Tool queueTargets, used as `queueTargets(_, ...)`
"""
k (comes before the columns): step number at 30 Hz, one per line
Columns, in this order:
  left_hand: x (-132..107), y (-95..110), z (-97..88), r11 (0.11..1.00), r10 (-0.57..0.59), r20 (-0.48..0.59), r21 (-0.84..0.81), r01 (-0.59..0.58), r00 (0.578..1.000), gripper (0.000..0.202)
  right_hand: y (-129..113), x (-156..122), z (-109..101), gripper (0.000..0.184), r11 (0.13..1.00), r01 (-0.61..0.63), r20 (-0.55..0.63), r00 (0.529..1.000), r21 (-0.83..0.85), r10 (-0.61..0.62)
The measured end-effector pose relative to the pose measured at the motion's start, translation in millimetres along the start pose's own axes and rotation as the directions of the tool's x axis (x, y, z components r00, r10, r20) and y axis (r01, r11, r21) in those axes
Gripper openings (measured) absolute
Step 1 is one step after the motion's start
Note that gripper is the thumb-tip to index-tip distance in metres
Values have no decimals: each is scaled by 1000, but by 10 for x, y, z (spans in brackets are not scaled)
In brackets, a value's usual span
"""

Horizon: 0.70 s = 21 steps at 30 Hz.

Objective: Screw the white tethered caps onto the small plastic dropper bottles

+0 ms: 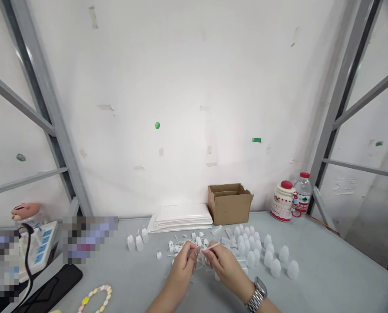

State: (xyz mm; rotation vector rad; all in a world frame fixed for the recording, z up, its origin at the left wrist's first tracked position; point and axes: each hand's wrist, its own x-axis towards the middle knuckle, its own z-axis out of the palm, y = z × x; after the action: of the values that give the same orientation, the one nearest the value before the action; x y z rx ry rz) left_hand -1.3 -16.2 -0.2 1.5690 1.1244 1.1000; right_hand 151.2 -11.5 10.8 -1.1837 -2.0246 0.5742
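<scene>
— Where wrists enter at the bottom edge: left hand (184,261) pinched narrow on a small white cap piece (196,251); right hand (222,263), watch on wrist, pinching a thin white stick (213,246), tip aimed at that piece, just above the surface (327,278).

— Handling?

— Probably feather-light plastic, stiff but bendable, easily flicked away. Best pinched at mid-length by fingertips.

— Further out?

— Loose white parts (184,243) scattered beneath, upright little bottles (259,252) to the right, then stacked white sheets (182,217), cardboard box (229,202), mug (283,201) near the wall.
</scene>
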Motion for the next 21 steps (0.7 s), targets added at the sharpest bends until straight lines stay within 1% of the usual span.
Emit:
queueTargets(2,10,-11,1,1000,-27,-40,-7,26,999,38,10,3,-32,21,997,72,-14,997,-28,-73)
queueTargets(3,15,-16,0,999,-39,-50,-9,38,998,38,13,5,-47,18,993,108,-11,994,-47,-109)
queueTargets(5,20,-20,-2,998,-54,-50,-12,54,997,39,19,6,-63,13,982,163,-2,986,-94,-164)
queueTargets(7,15,-18,-2,999,-48,-40,-4,48,998,39,26,1,-46,13,978,172,-4,985,-120,-174)
queueTargets(10,-3,-12,7,998,0,-32,61,1,999,37,37,-16,43,20,995,92,-24,995,-44,-93)
queueTargets(13,-24,-6,23,989,58,-48,140,-50,997,34,29,-22,163,31,987,-37,-51,998,157,45)
queueTargets(15,-36,4,31,982,90,-66,170,-78,994,33,9,-8,223,36,939,-130,-36,988,318,149)
queueTargets(17,-43,13,36,978,111,-74,186,-95,991,33,-16,12,244,39,866,-234,32,969,442,245)
queueTargets(18,-44,15,37,978,111,-74,186,-96,991,33,-26,22,237,40,840,-271,64,960,470,274)
queueTargets(19,-41,13,38,980,102,-75,177,-87,992,33,-32,28,217,41,836,-283,75,957,470,282)
queueTargets(20,-36,6,41,985,81,-78,160,-68,994,34,-34,31,187,40,858,-263,59,963,441,264)
queueTargets(21,-29,-6,44,990,53,-85,135,-41,995,35,-33,29,148,39,899,-213,27,975,383,220)
